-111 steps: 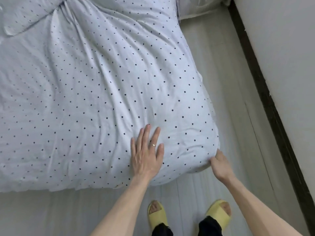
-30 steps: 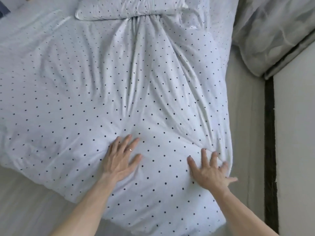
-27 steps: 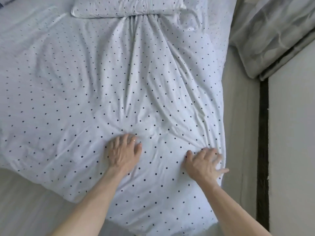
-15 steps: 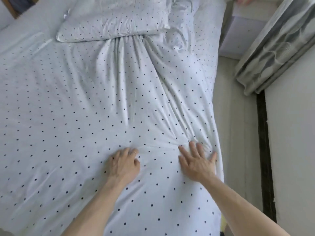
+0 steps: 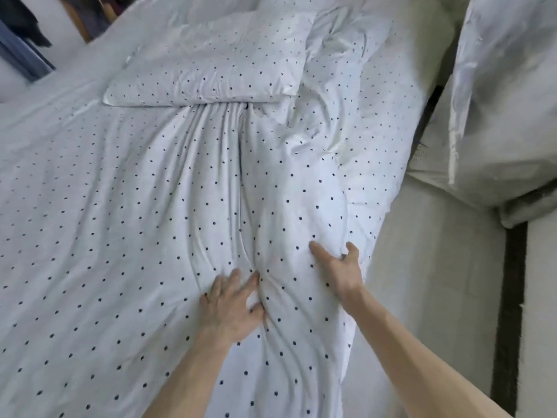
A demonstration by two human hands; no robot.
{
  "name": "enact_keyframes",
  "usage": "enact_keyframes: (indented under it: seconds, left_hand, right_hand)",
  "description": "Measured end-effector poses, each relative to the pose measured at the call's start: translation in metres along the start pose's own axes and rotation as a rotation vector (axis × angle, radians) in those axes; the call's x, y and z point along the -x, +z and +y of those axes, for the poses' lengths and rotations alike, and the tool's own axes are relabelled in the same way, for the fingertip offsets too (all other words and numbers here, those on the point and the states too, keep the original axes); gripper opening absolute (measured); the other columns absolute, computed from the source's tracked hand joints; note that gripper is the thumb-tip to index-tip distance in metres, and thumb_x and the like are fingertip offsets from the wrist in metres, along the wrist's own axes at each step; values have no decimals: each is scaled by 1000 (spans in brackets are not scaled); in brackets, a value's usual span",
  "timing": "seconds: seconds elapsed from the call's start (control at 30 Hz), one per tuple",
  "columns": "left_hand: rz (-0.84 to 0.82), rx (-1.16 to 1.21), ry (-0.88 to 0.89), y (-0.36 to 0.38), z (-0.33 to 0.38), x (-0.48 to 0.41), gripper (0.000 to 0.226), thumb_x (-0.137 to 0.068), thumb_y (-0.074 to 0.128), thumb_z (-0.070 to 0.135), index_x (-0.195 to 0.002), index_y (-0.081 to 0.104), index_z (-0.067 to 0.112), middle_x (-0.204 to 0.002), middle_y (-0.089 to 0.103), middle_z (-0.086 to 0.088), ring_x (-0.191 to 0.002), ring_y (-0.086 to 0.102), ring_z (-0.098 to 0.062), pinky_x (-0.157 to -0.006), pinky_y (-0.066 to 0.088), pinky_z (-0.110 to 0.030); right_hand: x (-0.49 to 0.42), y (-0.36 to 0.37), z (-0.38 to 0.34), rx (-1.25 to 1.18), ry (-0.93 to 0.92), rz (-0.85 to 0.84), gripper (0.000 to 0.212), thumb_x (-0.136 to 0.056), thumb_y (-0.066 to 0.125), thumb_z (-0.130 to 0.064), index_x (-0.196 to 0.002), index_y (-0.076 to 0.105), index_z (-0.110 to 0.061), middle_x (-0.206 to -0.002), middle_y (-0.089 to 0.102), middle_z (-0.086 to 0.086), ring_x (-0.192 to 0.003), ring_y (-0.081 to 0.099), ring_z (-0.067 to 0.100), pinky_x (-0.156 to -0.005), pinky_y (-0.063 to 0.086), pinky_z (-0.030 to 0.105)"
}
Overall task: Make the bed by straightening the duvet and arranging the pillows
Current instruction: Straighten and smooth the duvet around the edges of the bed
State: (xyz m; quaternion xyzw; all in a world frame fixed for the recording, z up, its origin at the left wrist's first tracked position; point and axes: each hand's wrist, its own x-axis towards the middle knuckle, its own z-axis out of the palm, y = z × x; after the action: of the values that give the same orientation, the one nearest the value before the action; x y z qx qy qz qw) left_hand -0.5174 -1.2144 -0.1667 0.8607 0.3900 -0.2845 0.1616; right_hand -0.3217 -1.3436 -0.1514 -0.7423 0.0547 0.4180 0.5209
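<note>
A white duvet with small black dots (image 5: 120, 206) covers the bed, with long creases running from the pillow toward my hands. A matching dotted pillow (image 5: 211, 64) lies across the head of the bed on top of the duvet. To its right the duvet is bunched and crumpled (image 5: 346, 70). My left hand (image 5: 232, 306) presses flat on the duvet where the creases meet, fingers apart. Close to the bed's right edge, my right hand (image 5: 340, 267) holds a puffed fold of duvet between thumb and fingers.
A pale floor strip (image 5: 422, 282) runs along the bed's right side, bounded by a dark baseboard (image 5: 512, 297) and a wall. A grey-white curtain (image 5: 497, 101) hangs down at the upper right. Dark clothing and a wooden post (image 5: 27, 22) show at the top left.
My view has lifted toward the head of the bed. Both hands slid forward up the duvet. The right hand went from lying flat to closing on a fold near the edge.
</note>
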Motion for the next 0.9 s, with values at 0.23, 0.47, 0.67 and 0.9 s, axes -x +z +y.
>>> enact_keyframes:
  seconds: [0.23,0.47,0.67,0.9]
  left_hand:
    - [38,247,-242,-80,27,-21,41,-91,33,56,-106,61,31,-117,66,2,-107,61,-25,-89,49,-36]
    - [540,183,108,-178,127,-59,77,-86,54,70,-146,40,24,-154,33,-3,-139,36,-29,-106,38,-44]
    - [156,67,-106,-190,158,-128,109,-71,71,68,-153,23,14,-141,50,-13,-127,51,-31,-98,49,-42]
    - [7,381,-104,-210,84,-177,10,-69,65,17,-74,57,18,-82,66,0,-75,62,-21,-57,40,-26]
  right_hand:
    - [12,-5,-21,360,-316,-32,10,-80,59,-32,-81,54,-24,-68,63,-7,-67,57,16,-64,49,37]
    - [-7,-40,-38,1076,-146,-194,28,-91,53,-46,-107,63,-25,-105,70,-4,-101,66,24,-72,43,28]
    - [-49,-55,-89,775,123,-626,40,-64,83,-45,-99,73,-26,-102,72,-13,-106,65,15,-86,51,27]
    - [-142,-22,-170,16,227,-252,58,-84,68,-63,-122,63,-21,-124,68,3,-113,66,23,-102,51,44]
